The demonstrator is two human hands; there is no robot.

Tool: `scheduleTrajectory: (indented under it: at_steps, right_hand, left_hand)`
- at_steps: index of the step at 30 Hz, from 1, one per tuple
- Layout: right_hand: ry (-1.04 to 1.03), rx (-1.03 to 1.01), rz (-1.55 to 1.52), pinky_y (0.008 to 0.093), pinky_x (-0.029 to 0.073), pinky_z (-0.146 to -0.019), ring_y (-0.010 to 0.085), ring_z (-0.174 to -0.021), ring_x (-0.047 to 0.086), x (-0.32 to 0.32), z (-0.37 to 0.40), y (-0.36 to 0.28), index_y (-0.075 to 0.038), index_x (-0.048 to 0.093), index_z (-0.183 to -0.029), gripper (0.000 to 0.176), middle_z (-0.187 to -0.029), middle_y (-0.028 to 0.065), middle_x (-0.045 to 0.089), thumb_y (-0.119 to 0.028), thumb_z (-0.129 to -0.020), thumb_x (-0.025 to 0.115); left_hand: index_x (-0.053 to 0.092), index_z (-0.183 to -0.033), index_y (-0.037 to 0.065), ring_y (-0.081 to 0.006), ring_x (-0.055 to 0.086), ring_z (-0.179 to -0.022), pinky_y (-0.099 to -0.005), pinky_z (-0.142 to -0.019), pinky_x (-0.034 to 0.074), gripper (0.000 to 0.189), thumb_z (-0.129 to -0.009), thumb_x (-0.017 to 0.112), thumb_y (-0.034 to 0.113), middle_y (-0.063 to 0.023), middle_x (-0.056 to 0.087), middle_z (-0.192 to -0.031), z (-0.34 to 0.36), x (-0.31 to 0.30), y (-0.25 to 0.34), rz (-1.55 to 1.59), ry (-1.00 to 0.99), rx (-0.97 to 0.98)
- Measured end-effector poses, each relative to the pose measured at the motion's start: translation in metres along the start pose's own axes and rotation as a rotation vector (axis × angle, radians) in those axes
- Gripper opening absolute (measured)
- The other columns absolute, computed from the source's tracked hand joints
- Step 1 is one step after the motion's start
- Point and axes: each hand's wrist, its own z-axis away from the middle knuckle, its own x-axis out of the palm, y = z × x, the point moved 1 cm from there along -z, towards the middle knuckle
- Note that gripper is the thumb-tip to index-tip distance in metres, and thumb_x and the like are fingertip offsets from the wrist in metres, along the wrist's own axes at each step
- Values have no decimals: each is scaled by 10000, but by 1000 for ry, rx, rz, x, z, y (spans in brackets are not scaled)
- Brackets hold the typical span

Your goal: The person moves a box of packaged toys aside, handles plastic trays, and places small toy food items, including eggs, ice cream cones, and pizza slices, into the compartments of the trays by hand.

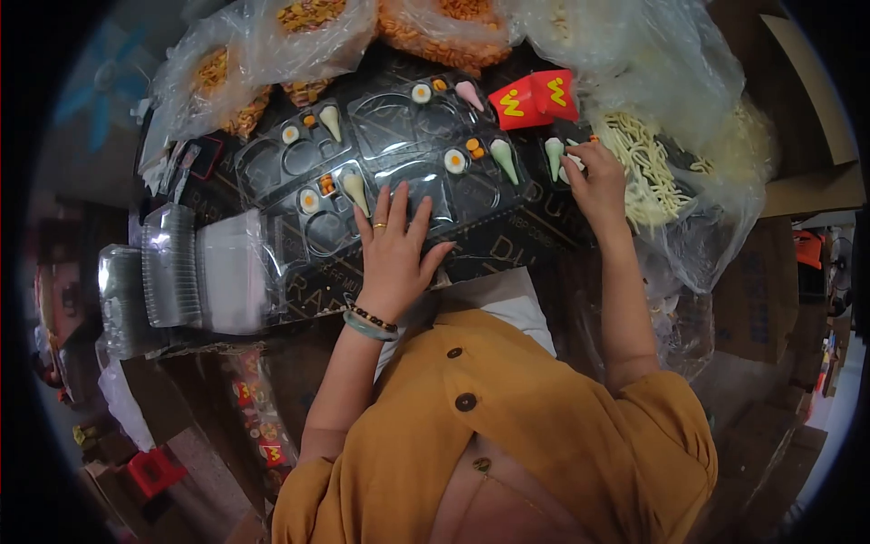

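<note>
The big black table (535, 218) holds everything, with the red box (535, 98) on it. Big clear bags (313, 45) of orange bits sit behind the red box and to its left. A clear bag (716, 195) with pale noodle strips (634, 168) is on its right. Flat clear trays (394, 127) lie to its left, and stacked clear trays (169, 263) are farther left. The left hand (394, 245), nearer the person than the red box, is spread wide on a tray. The right hand (596, 181), just below the red box, has its thumb and finger close by a small white piece (571, 169); I can't tell if it holds it. A pink cone (470, 95) is just left of the red box, green cones (504, 160) are below it, and cream cones (354, 191) and little eggs (309, 200) are to its left.
</note>
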Motion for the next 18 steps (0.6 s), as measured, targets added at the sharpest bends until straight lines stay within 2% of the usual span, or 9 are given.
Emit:
scheduleTrajectory:
  at_steps: [4,6,8,10,11,13,14,16,18]
  right_hand:
    - [32,27,-157,382,432,-684,271,-783,583,5,-14,-15,-46,635,-845,128,-823,85,604,-121,-744,658]
    - [57,-79,-156,379,427,-680,254,-780,582,17,-31,-40,-47,638,-817,86,-793,78,603,-102,-751,648]
    - [50,-344,-38,377,419,-669,244,-772,580,38,-53,-65,-59,645,-807,59,-768,70,603,-94,-763,629]
    - [21,-412,44,378,410,-656,247,-756,574,64,-75,-72,-73,641,-792,80,-761,70,605,-127,-800,582]
    - [26,-419,44,378,410,-656,247,-756,574,73,-84,-70,-73,641,-792,80,-761,70,605,-127,-800,582]
    - [-237,-398,394,388,412,-655,261,-747,570,94,-99,-68,-66,618,-772,161,-759,82,607,-159,-848,512]
    - [-187,-397,319,396,414,-655,271,-732,568,99,-99,-68,-58,594,-726,234,-721,88,601,-171,-881,460]
    - [-169,-428,308,408,410,-661,277,-725,568,106,-98,-66,-61,591,-717,242,-705,87,601,-168,-883,450]
    - [-165,-450,295,410,425,-638,285,-712,575,93,-106,-71,-60,598,-738,171,-710,93,599,-156,-848,510]
  left_hand:
    - [483,-1250,89,-375,216,-1314,-596,-1026,98,572,-784,618,393,-185,293,-1394,2,2,-10,-58,-11,-60]
    - [481,-1257,92,-375,210,-1317,-592,-1029,83,583,-786,608,412,-184,287,-1398,1,7,-11,-82,-23,-67]
    - [482,-1255,91,-373,211,-1317,-592,-1029,85,581,-788,603,415,-183,289,-1398,-1,10,-12,-81,-14,-57]
    - [484,-1254,91,-371,211,-1317,-591,-1030,87,580,-789,599,419,-182,290,-1397,-3,10,-13,-80,-4,-48]
    - [484,-1253,91,-369,211,-1317,-590,-1029,92,582,-788,598,423,-180,291,-1398,-3,10,-14,-86,-9,-52]
    - [485,-1252,91,-367,210,-1318,-589,-1029,96,584,-787,596,426,-178,291,-1398,-2,7,-15,-96,5,-54]
    - [484,-1252,91,-367,210,-1318,-589,-1029,99,587,-786,596,429,-178,289,-1399,-3,7,-16,-97,-19,-63]
    - [469,-1266,91,-366,193,-1325,-591,-1030,90,608,-778,604,428,-180,278,-1406,-2,8,-16,-83,-54,-73]
    - [456,-1277,91,-367,181,-1330,-593,-1030,83,625,-773,611,428,-180,271,-1411,-1,2,-17,-33,-35,-65]
